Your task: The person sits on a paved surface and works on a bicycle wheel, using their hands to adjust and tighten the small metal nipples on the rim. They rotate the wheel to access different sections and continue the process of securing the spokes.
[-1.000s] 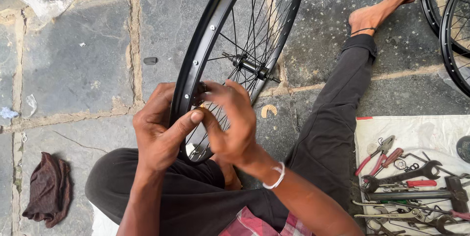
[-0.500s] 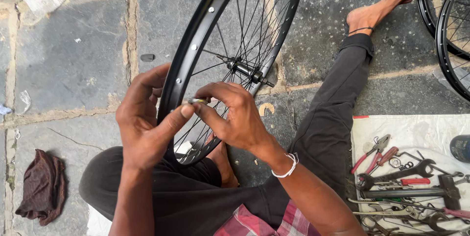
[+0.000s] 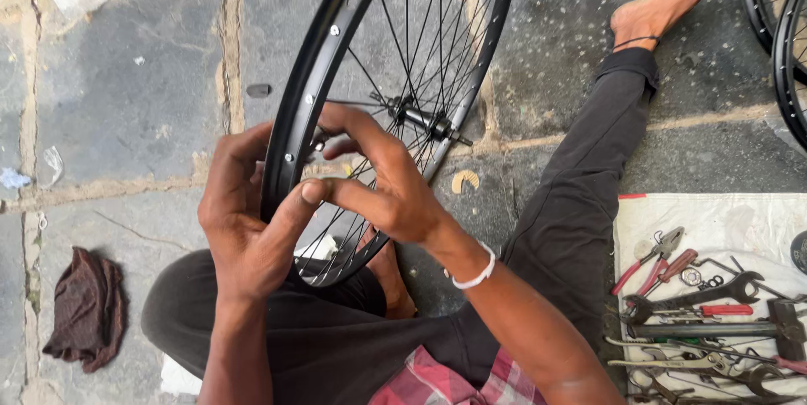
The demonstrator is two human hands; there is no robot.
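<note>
From my remote seat I look straight down on a black bicycle wheel (image 3: 313, 77) standing upright between the person's legs, its rim running from about 12 o'clock at the top of the view down to the lap at 6 o'clock, and its hub (image 3: 420, 119) sitting just right of the hands at about 1 o'clock from them. The left hand (image 3: 244, 220) wraps the rim from the 9 o'clock side, fingers curled over the outer edge and thumb reaching across the inner face, so its grip is clamped on the wheel. The right hand (image 3: 382, 182) comes in from 3 o'clock; its fingers are pinched together against the rim and meet the left thumb there, with other fingers threaded among the spokes (image 3: 437, 27). I cannot tell whether something small is caught in that pinch. A white bracelet (image 3: 477, 272) circles the right wrist. The right leg stretches to 1 o'clock, ending in a bare foot (image 3: 672, 2). At 4 o'clock a white cloth (image 3: 714, 216) lies on the stone floor (image 3: 126, 102), carrying pliers (image 3: 660, 254), a spanner (image 3: 698, 296) and other tools. A dark brown rag (image 3: 84, 308) lies at 8 o'clock, and two more wheels (image 3: 786, 44) show at the 2 o'clock edge.
</note>
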